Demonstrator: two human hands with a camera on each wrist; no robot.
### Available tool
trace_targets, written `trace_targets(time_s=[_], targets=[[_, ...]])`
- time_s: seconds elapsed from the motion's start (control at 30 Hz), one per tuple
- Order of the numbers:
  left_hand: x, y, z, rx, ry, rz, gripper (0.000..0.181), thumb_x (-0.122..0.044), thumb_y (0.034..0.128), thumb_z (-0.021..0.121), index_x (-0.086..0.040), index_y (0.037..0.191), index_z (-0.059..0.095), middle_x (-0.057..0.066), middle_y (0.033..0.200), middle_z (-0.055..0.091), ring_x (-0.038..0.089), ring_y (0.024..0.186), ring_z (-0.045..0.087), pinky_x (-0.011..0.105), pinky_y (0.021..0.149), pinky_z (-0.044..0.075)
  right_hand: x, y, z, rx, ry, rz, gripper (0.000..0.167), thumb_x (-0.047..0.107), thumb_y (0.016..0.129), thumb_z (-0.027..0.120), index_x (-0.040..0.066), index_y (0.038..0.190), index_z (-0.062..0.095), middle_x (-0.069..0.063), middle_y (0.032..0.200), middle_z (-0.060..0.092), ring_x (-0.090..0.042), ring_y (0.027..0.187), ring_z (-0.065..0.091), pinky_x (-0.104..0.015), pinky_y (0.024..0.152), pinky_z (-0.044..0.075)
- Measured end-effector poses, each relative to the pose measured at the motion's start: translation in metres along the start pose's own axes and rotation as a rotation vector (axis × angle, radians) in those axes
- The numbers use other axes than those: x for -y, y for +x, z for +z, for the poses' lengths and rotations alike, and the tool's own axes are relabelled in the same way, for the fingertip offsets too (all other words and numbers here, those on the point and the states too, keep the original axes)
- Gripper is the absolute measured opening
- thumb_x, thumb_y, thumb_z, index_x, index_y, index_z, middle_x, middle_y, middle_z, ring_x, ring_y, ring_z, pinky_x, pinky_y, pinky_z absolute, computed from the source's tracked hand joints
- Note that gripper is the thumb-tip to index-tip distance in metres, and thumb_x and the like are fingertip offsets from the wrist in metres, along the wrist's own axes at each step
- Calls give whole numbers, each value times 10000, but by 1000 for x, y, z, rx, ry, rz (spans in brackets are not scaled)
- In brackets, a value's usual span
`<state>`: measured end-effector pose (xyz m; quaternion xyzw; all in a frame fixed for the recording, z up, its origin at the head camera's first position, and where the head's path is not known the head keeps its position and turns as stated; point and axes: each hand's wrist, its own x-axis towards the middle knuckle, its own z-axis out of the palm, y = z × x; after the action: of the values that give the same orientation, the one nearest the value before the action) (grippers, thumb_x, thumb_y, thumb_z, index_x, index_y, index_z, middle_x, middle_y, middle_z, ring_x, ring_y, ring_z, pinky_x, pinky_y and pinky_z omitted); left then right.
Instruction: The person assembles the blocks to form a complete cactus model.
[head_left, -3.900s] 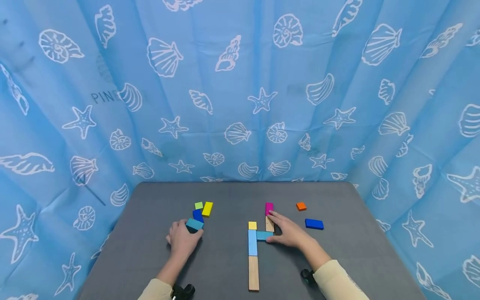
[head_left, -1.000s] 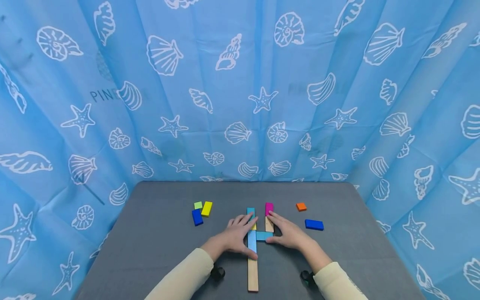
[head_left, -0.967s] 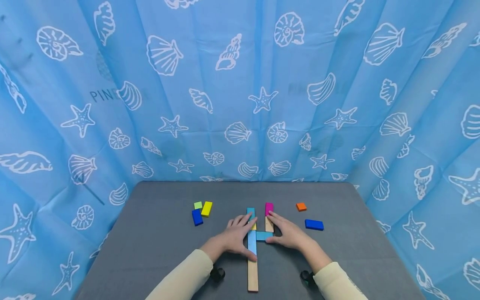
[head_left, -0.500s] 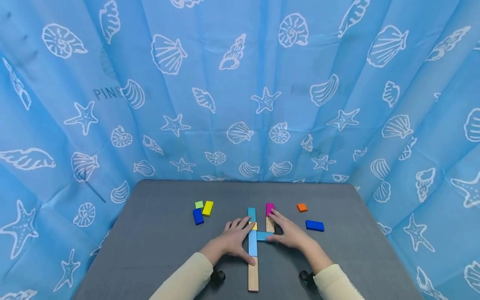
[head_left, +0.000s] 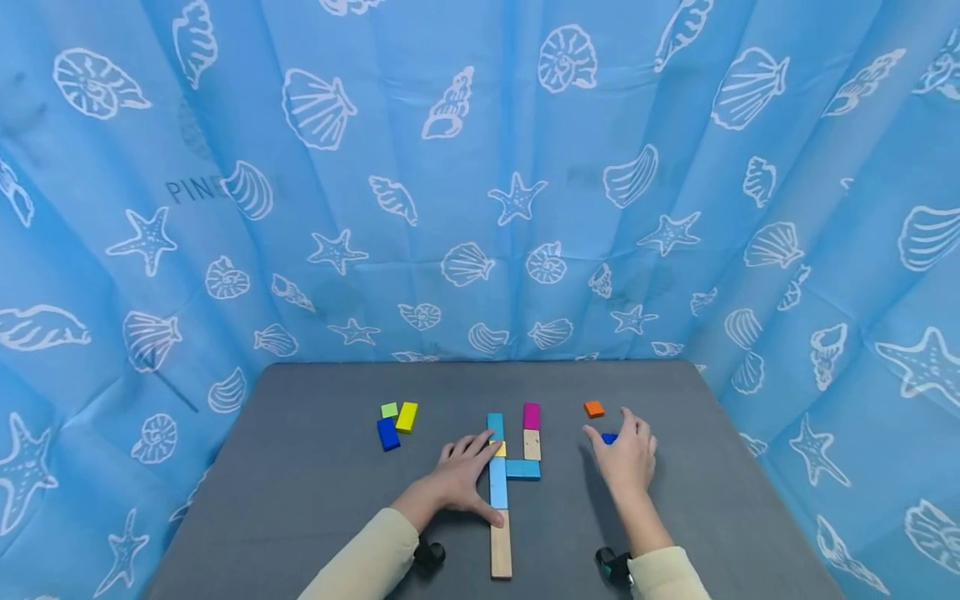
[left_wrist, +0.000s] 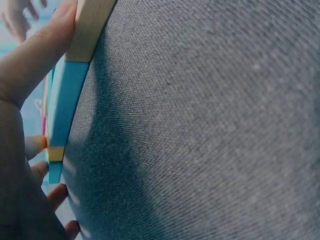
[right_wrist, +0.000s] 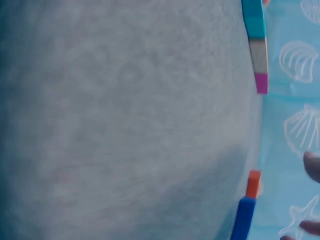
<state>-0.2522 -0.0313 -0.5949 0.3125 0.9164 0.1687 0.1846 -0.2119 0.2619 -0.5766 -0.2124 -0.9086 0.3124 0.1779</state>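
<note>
A column of blocks runs away from me: a long plain wooden block [head_left: 501,550], a light blue block [head_left: 498,487], a small yellow block [head_left: 501,450] and a teal block [head_left: 495,425]. My left hand [head_left: 459,479] rests along it, thumb on the wooden block and fingertips near the yellow one. A second teal block [head_left: 522,470] juts rightward, with a short wooden block [head_left: 532,445] and a magenta block [head_left: 532,415] beyond it. My right hand [head_left: 628,454] hovers with spread fingers over a dark blue block [head_left: 609,438], which it partly hides; the right wrist view shows them apart.
An orange block [head_left: 594,409] lies just beyond the right hand. Off to the left sit a green block [head_left: 389,410], a yellow block [head_left: 407,417] and another dark blue block [head_left: 387,434]. A shell-patterned curtain [head_left: 465,208] hangs behind the grey table [head_left: 300,500].
My left hand brought a teal block from the left to the column's far end and stays there. My right hand has left the teal and wooden blocks and moved right, over the dark blue block.
</note>
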Motion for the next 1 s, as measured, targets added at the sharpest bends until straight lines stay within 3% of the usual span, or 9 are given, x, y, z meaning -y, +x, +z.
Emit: trace_targets(time_s=[0.2, 0.37, 0.47, 0.6, 0.73, 1.0], targets=[[1, -1, 1, -7, 1, -18, 1270, -845, 615, 734, -313, 1627, 183, -27, 1710, 92, 319, 1513, 187, 629, 1178, 182, -14, 0, 1, 59, -12, 190, 1075, 454, 839, 793, -124, 1521, 197, -427, 1442, 295, -572, 1267, 300, -686, 988, 352], [1, 0, 2, 0, -4, -18, 1265, -839, 619, 737, -314, 1627, 181, -26, 1710, 94, 322, 1514, 188, 637, 1176, 184, -25, 1, 7, 59, -63, 237, 980, 443, 838, 791, -227, 1367, 310, -422, 1242, 382, -525, 1094, 359, -633, 874, 392], [1, 0, 2, 1, 1, -19, 1259, -837, 625, 736, -318, 1627, 178, -32, 1710, 93, 317, 1518, 184, 635, 1179, 180, -30, 2, 8, 42, -72, 220, 859, 415, 857, 776, -238, 1269, 399, -396, 1155, 430, -503, 1034, 385, -615, 868, 382], [1, 1, 2, 6, 10, -19, 1262, -843, 626, 729, -322, 1629, 167, -40, 1711, 80, 308, 1524, 177, 627, 1184, 176, -29, 3, 6, 45, 6, 167, 762, 334, 872, 764, -196, 1316, 442, -393, 1230, 460, -518, 1133, 397, -639, 976, 351], [0, 2, 2, 5, 19, -19, 1272, -858, 619, 717, -329, 1629, 155, -48, 1712, 66, 302, 1526, 172, 621, 1186, 173, -21, 7, -1, 113, 104, 99, 729, 255, 889, 743, -127, 1418, 418, -355, 1351, 421, -488, 1238, 388, -634, 1071, 338], [1, 1, 3, -7, 8, -25, 1264, -850, 613, 729, -336, 1625, 173, -49, 1711, 75, 301, 1524, 178, 620, 1186, 171, -4, 27, -6, 264, 167, -63, 694, 222, 885, 780, -20, 1453, 462, -286, 1372, 453, -447, 1221, 527, -567, 988, 468]])
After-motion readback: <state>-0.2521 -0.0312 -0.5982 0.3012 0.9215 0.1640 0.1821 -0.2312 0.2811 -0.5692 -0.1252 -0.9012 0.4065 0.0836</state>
